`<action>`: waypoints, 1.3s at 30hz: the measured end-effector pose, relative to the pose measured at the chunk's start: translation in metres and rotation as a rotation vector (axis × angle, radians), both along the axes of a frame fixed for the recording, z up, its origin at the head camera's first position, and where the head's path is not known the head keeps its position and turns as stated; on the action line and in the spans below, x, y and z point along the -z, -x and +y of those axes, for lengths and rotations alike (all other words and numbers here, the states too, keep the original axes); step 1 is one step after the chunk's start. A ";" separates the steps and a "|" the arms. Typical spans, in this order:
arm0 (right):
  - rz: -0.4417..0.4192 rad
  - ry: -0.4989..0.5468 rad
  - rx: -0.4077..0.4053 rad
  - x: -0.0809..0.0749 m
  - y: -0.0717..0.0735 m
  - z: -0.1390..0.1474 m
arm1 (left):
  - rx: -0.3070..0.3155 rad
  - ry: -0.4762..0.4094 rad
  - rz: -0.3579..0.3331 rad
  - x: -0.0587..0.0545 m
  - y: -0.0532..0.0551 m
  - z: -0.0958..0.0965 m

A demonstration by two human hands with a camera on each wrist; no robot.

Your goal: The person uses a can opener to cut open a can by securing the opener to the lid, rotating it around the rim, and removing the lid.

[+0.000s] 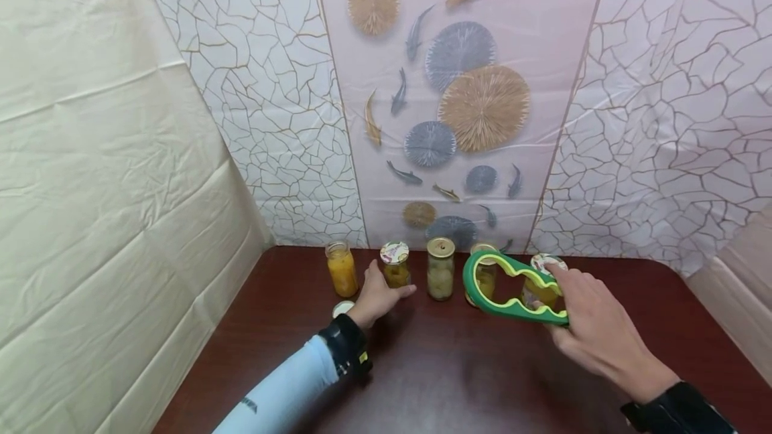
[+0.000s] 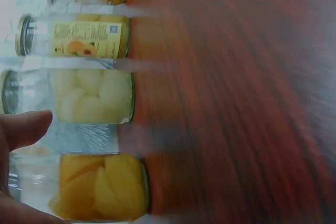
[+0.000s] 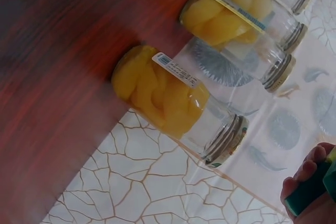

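Along the wall, left hand wraps its fingers round a lidded jar; right hand grips the green opener above another jar. Risk: tight row, opener may topple neighbours.

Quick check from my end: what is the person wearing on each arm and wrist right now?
The left arm wears a light blue sleeve with a small dark marking near the elbow, ending in a black wrist strap with a small yellow tag. The right arm shows no sleeve, only a black wrist strap. Both hands, left hand and right hand, are bare, with no gloves or rings visible.
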State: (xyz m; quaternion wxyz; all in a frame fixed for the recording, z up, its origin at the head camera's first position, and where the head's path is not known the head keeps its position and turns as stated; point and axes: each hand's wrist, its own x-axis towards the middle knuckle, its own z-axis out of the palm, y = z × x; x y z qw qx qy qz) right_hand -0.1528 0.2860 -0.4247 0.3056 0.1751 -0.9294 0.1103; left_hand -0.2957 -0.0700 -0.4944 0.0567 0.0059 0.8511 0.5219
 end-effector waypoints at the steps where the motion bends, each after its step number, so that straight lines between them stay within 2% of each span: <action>1: -0.001 -0.003 -0.005 0.001 0.001 0.000 | -0.010 -0.022 -0.009 0.001 0.004 0.002; 5: -0.017 -0.021 -0.002 0.003 0.001 -0.001 | -0.035 -0.075 0.005 0.004 0.014 0.007; 11: -0.026 -0.029 0.011 0.005 0.000 -0.001 | -0.034 -0.134 0.029 0.006 0.018 0.011; 16: -0.017 -0.019 0.013 0.005 0.001 -0.002 | -0.029 -0.153 0.022 0.008 0.019 0.012; 19: -0.035 -0.007 0.009 0.006 0.002 -0.005 | -0.014 -0.143 0.040 0.010 0.015 0.010; 23: -0.064 0.003 0.005 0.006 0.002 -0.007 | 0.042 -0.158 0.053 0.010 -0.001 0.007; 27: -0.061 0.004 0.013 0.005 0.001 -0.007 | 0.115 -0.185 0.063 0.002 -0.023 0.008; 33: -0.069 0.011 -0.006 0.006 0.000 -0.012 | 0.217 -0.073 0.130 -0.008 -0.058 0.017; 39: -0.067 0.006 -0.049 0.006 -0.005 -0.026 | 0.333 -0.051 0.130 -0.013 -0.088 0.025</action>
